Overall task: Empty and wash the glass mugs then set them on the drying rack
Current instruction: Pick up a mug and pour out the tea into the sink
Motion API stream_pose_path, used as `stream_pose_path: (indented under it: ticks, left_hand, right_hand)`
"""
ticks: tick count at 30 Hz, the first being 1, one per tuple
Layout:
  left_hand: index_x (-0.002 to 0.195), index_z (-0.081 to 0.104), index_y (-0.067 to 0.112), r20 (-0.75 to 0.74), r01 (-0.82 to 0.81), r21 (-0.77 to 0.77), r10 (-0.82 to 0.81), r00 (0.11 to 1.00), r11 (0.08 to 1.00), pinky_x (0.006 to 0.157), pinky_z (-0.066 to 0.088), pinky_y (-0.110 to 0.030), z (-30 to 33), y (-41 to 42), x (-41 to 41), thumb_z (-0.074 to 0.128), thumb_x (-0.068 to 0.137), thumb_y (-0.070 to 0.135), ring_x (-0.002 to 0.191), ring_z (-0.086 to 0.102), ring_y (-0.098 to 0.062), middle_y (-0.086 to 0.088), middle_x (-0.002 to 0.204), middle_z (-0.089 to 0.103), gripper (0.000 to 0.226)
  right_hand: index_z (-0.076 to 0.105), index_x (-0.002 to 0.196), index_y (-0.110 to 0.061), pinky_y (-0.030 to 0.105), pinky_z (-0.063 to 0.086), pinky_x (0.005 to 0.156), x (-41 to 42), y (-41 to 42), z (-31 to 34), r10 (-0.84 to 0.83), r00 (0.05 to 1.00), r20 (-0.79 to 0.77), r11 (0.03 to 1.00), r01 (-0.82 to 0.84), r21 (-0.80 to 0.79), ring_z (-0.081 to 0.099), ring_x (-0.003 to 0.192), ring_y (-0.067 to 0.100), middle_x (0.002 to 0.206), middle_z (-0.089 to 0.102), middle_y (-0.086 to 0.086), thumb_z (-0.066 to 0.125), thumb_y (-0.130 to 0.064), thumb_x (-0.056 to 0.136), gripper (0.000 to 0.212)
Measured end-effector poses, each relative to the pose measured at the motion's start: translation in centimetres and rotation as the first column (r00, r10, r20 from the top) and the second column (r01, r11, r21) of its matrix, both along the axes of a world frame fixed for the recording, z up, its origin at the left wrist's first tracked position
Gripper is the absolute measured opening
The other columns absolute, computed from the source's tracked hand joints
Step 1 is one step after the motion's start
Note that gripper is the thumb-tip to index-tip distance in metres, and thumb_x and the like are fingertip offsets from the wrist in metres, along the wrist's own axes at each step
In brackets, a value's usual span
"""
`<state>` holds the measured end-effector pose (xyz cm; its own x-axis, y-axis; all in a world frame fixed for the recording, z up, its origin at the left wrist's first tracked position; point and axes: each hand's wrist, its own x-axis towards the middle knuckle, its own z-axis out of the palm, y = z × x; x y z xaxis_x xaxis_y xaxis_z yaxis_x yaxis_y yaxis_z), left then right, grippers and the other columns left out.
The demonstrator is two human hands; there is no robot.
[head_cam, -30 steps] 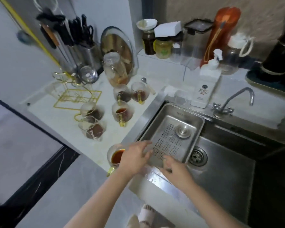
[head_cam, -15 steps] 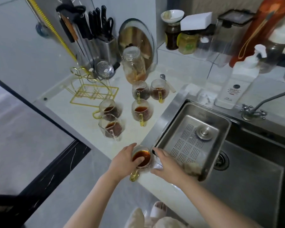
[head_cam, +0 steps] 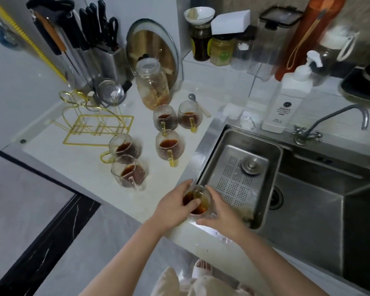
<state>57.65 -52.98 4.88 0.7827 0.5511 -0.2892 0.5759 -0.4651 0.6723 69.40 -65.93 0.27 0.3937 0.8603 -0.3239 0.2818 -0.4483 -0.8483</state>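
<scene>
A glass mug (head_cam: 198,205) of brown liquid is tipped at the counter's front edge, right beside the sink. My left hand (head_cam: 172,207) grips its left side with a finger over the rim. My right hand (head_cam: 219,212) holds its right side. Several more glass mugs with gold handles hold brown liquid on the white counter, among them a mug (head_cam: 168,146), a mug (head_cam: 124,147) and a mug (head_cam: 188,116). A gold wire drying rack (head_cam: 94,122) stands at the back left with nothing on it.
A perforated steel tray (head_cam: 237,169) sits in the left of the steel sink (head_cam: 320,199). Behind are the tap (head_cam: 329,122), a white soap dispenser (head_cam: 286,97), a glass jar (head_cam: 152,84), a knife block (head_cam: 107,58) and a pot lid.
Both hands went from the steel tray to the nearest mug, took hold of it and carried it rightward to the sink's edge, where it now tilts.
</scene>
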Motion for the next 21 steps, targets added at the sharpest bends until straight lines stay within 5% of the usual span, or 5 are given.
stream_pose_path:
  ticks: [6,11,14,18,21]
  left_hand:
    - [0.113,0.049,0.027,0.122,0.073,-0.204,-0.048,0.991,0.976,0.092,0.048,-0.035,1.5,-1.7,6.4,0.060,0.089,0.031,0.099,0.060,-0.014,0.006,0.107,0.063,0.027]
    - [0.129,0.047,0.023,0.159,0.308,-0.193,-0.280,0.947,0.931,0.101,0.039,-0.029,2.5,-5.3,11.6,0.061,0.087,0.038,0.114,0.047,-0.013,0.003,0.119,0.047,0.046]
    - [0.136,0.044,0.021,0.178,0.400,-0.211,-0.367,0.913,0.892,0.103,0.036,-0.028,3.0,-7.8,13.9,0.063,0.086,0.040,0.118,0.043,-0.014,0.002,0.122,0.043,0.056]
    - [0.144,0.032,0.026,0.241,0.385,-0.501,-0.302,0.922,0.775,0.097,0.039,-0.020,2.2,-10.7,15.8,0.067,0.085,0.027,0.124,0.045,-0.009,0.007,0.137,0.045,0.069]
    - [0.146,0.029,0.026,0.273,0.387,-0.551,-0.278,0.921,0.739,0.094,0.044,-0.015,1.2,-12.9,17.0,0.066,0.086,0.023,0.131,0.043,-0.010,0.004,0.146,0.040,0.071]
  right_hand:
    - [0.033,0.130,-0.049,0.038,0.044,0.104,3.5,-3.8,1.6,-0.253,0.967,-0.014,0.964,0.253,0.080,0.047,0.123,0.008,0.133,0.038,-0.011,0.084,-0.049,0.053,0.092]
    - [0.047,0.124,-0.036,0.027,0.051,0.091,6.0,-8.2,2.6,-0.422,0.895,-0.148,0.880,0.443,0.171,0.061,0.109,0.006,0.116,0.061,-0.017,0.085,-0.021,0.065,0.072]
    - [0.050,0.122,-0.028,0.030,0.053,0.088,7.3,-11.1,3.1,-0.530,0.817,-0.229,0.802,0.570,0.179,0.064,0.107,0.015,0.114,0.066,-0.006,0.085,-0.023,0.065,0.066]
    - [0.050,0.113,-0.028,0.025,0.054,0.086,8.7,-14.7,3.9,-0.639,0.710,-0.295,0.691,0.698,0.184,0.066,0.100,0.008,0.109,0.067,-0.007,0.077,-0.017,0.071,0.052]
    - [0.050,0.118,-0.024,0.029,0.053,0.091,9.6,-17.1,4.0,-0.679,0.681,-0.274,0.667,0.728,0.157,0.065,0.103,0.011,0.110,0.066,-0.004,0.080,-0.024,0.073,0.054]
